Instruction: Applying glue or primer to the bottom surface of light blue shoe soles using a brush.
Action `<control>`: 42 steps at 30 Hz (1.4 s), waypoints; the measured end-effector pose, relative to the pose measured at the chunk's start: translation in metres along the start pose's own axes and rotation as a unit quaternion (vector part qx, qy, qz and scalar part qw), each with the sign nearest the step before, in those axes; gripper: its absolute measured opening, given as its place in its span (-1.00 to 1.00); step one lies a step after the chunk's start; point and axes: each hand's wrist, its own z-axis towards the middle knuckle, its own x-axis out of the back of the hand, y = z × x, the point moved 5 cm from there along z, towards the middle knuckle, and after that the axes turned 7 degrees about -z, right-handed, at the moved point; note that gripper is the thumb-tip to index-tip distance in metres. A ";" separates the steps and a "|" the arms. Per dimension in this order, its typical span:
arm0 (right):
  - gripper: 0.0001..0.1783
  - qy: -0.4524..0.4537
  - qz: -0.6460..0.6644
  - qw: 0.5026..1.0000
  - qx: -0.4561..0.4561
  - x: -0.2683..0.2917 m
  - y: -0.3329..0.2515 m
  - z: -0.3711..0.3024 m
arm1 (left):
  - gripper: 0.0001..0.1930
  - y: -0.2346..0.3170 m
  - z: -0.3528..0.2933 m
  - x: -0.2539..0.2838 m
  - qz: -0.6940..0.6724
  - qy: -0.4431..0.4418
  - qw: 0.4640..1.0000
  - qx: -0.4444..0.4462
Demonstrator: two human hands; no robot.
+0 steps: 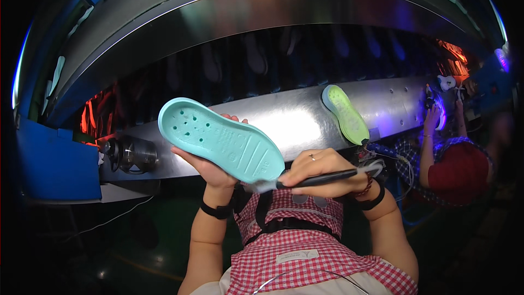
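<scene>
My left hand (204, 165) is closed around a turquoise shoe sole (224, 139), gripping it from below and behind; fingertips show at its far edge. The sole is tilted, its inner face up, with small round holes at one end and ribs at the other. A black-handled brush (316, 178) lies in my right hand (323, 169), fingers wrapped round the handle. The brush's pale, blurred bristles meet the near edge of the sole close to its ribbed end; whether they press on it I cannot tell. A thin tube runs from the handle's back end.
A yellow-green sole (347, 114) lies on the metal bench (382, 104) to the right. A metal pot (136, 154) stands at the bench's left. Beyond, a curved conveyor (273, 5) carries soles at its edges. At right, a co-worker (456, 169) handles a shoe part under violet light.
</scene>
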 end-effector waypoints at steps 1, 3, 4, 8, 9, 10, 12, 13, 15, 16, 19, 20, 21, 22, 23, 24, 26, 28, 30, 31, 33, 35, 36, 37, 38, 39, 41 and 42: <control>-0.78 0.000 0.000 1.000 0.000 0.004 0.002 -0.003 | -0.07 0.001 0.000 -0.001 0.000 0.000 1.000 0.000; -0.80 0.018 0.185 0.982 -0.034 0.013 0.016 -0.004 | -0.08 0.006 0.000 -0.007 0.047 0.002 0.999 -0.016; -0.79 0.065 0.234 0.966 -0.085 0.014 0.029 -0.006 | -0.08 0.007 0.001 -0.009 0.046 0.001 0.999 -0.017; -0.82 0.080 0.304 0.940 -0.135 -0.005 0.044 -0.005 | -0.14 0.006 0.002 -0.021 0.023 0.058 0.998 0.017; -0.82 0.127 0.375 0.905 -0.155 -0.007 0.042 -0.004 | -0.16 0.004 -0.003 -0.014 0.027 0.154 0.987 0.033; -0.81 0.172 0.443 0.862 -0.174 -0.009 0.042 -0.005 | -0.20 -0.005 -0.011 -0.015 -0.098 0.109 0.988 0.048; -0.81 0.189 0.480 0.840 -0.167 -0.020 0.041 -0.001 | -0.26 -0.024 -0.027 -0.030 -0.088 0.022 0.994 0.066; -0.81 0.210 0.511 0.818 -0.160 -0.023 0.042 -0.001 | -0.30 -0.030 -0.030 -0.036 -0.135 -0.024 0.988 0.073; -0.82 0.208 0.458 0.846 -0.179 -0.022 0.032 -0.001 | -0.32 -0.029 -0.027 -0.024 -0.111 -0.008 0.990 0.090; -0.82 0.167 0.344 0.902 -0.198 -0.019 0.022 0.000 | -0.33 -0.029 -0.026 -0.018 -0.090 0.003 0.990 0.108; -0.80 0.120 0.216 0.946 -0.208 -0.012 0.011 -0.001 | -0.36 -0.026 -0.023 -0.020 -0.091 0.049 0.989 0.105; -0.79 0.127 0.189 0.951 -0.210 -0.008 0.015 0.001 | -0.36 -0.026 -0.022 -0.022 -0.092 0.027 0.990 0.104; -0.79 0.134 0.161 0.954 -0.212 -0.005 0.016 0.001 | -0.36 -0.025 -0.020 -0.023 -0.092 0.027 0.990 0.105; -0.79 0.129 0.192 0.951 -0.205 -0.007 0.013 0.004 | -0.35 -0.025 -0.019 -0.024 -0.103 0.014 0.989 0.107; -0.80 0.103 0.135 0.971 -0.170 -0.006 0.004 0.008 | -0.35 -0.024 -0.017 -0.024 -0.115 0.000 0.987 0.109; -0.80 0.097 0.130 0.979 -0.126 -0.006 0.003 0.010 | -0.35 -0.024 -0.016 -0.022 -0.107 -0.003 0.989 0.105; -0.80 0.092 0.126 0.984 -0.082 -0.002 0.002 0.013 | -0.36 -0.023 -0.015 -0.024 -0.104 -0.008 0.989 0.107; -0.80 0.141 0.179 0.955 -0.189 0.004 0.014 0.012 | -0.36 -0.022 -0.015 -0.025 -0.100 -0.010 0.989 0.109; -0.80 0.108 0.149 0.971 -0.154 0.004 0.012 0.017 | -0.36 -0.024 -0.011 -0.023 -0.116 0.006 0.988 0.107; -0.80 0.072 0.119 0.983 -0.119 0.003 0.010 0.019 | -0.36 -0.024 -0.010 -0.024 -0.116 0.005 0.987 0.107; -0.79 0.075 0.116 0.987 -0.085 0.006 0.006 0.021 | -0.35 -0.023 -0.010 -0.027 -0.102 -0.031 0.987 0.117; -0.77 0.124 0.131 0.973 -0.142 0.020 0.008 0.021 | -0.33 -0.020 -0.006 -0.025 -0.068 -0.055 0.988 0.129; -0.79 0.120 -0.004 0.992 -0.038 0.024 0.003 0.028 | -0.31 -0.018 -0.005 -0.022 -0.033 -0.023 0.992 0.119; -0.79 0.119 -0.003 0.992 -0.038 0.027 0.002 0.029 | -0.31 -0.016 -0.005 -0.023 -0.032 -0.023 0.992 0.118; -0.80 0.057 -0.008 0.998 -0.033 0.024 -0.002 0.033 | -0.30 -0.014 -0.004 -0.021 -0.019 -0.014 0.992 0.125; -0.81 -0.007 -0.014 0.999 -0.029 0.020 -0.004 0.034 | -0.30 -0.013 -0.002 -0.020 -0.005 -0.005 0.991 0.132; -0.81 0.030 0.046 0.994 -0.093 0.025 -0.001 0.033 | -0.31 -0.010 -0.001 -0.022 -0.001 -0.016 0.991 0.135; -0.80 0.045 0.038 0.994 -0.089 0.023 0.002 0.032 | -0.31 -0.009 -0.001 -0.023 0.001 -0.025 0.990 0.137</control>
